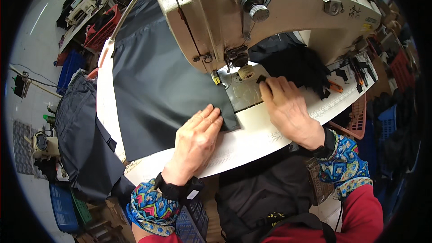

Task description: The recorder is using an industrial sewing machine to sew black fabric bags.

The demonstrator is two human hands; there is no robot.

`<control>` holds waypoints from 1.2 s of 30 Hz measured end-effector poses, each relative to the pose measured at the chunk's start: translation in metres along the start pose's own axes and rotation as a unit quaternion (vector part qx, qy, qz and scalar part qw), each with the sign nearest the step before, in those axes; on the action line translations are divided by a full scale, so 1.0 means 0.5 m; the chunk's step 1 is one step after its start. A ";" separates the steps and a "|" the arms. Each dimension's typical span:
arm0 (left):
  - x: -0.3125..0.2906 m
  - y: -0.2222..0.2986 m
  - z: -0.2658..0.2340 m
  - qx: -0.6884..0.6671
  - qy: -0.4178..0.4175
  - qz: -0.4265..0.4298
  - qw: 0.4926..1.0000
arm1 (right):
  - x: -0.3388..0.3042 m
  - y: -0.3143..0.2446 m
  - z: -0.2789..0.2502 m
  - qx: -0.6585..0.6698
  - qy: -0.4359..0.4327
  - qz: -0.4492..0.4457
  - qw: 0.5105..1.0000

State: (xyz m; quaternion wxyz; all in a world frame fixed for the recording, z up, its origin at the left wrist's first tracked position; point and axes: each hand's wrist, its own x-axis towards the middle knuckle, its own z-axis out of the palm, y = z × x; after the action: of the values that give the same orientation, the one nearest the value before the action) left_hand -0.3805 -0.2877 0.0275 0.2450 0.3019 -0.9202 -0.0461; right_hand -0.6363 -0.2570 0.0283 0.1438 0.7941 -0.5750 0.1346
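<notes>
A large dark grey fabric panel [153,94] lies over the left side of the sewing machine's white table [265,128]. Its right edge passes beside the needle and presser foot [217,78] of the cream sewing machine [288,0]. My left hand [198,137] rests flat on the panel's near right corner, fingers stretched out together. Just right of the needle area, my right hand [288,108] pinches a small black fabric piece [261,79] between thumb and fingers, above the metal plate [245,92]. Most of that piece is hidden by the fingers.
Black fabric pieces [288,60] are heaped under the machine arm. An orange-handled tool [335,86] and scissors [358,71] lie at the table's right end. More dark fabric [85,139] hangs off the left side. A pink basket [355,117] stands below the right edge.
</notes>
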 end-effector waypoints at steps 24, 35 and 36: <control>-0.171 0.252 0.014 -0.625 0.076 -0.527 0.571 | -0.159 -0.103 -0.001 0.432 0.099 -0.288 0.849; -0.161 0.262 0.008 -0.753 0.118 -0.519 0.386 | -0.189 -0.128 -0.038 0.537 0.092 -0.201 0.814; -0.151 0.269 0.002 -0.741 0.136 -0.526 0.396 | -0.186 -0.129 -0.042 0.527 0.101 -0.201 0.820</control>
State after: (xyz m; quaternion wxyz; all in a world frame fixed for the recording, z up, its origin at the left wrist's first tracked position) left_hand -0.3997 -0.1348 0.0259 0.4217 0.4279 -0.1383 -0.7873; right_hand -0.6043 -0.1487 0.0078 -0.2151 0.8287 -0.2259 0.4647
